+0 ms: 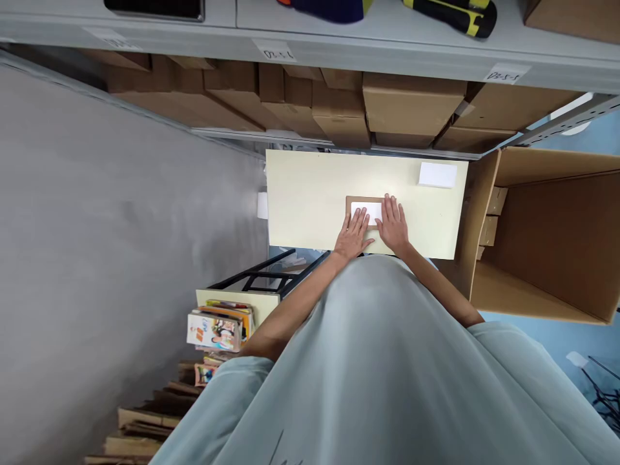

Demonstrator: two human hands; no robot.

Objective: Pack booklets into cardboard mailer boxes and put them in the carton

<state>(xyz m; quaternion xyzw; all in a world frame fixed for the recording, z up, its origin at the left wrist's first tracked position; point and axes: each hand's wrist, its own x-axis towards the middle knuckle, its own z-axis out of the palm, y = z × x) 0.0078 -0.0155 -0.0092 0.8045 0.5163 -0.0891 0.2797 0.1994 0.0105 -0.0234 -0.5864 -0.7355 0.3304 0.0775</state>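
Note:
A small flat brown cardboard box lies near the front edge of the cream table. On its top face is a white label. My left hand rests flat on the label's left part, fingers stretched out. Across the label's right end and the box's right side lies my right hand, also flat with fingers extended. Both palms hide part of the box and label. Farther back on the right of the table sits a stack of white labels or paper.
Behind the table, a grey shelf holds several cardboard boxes. On its upper board lies a yellow-black tool handle. A large open carton stands at the right. Books are stacked at the left, beside a grey wall.

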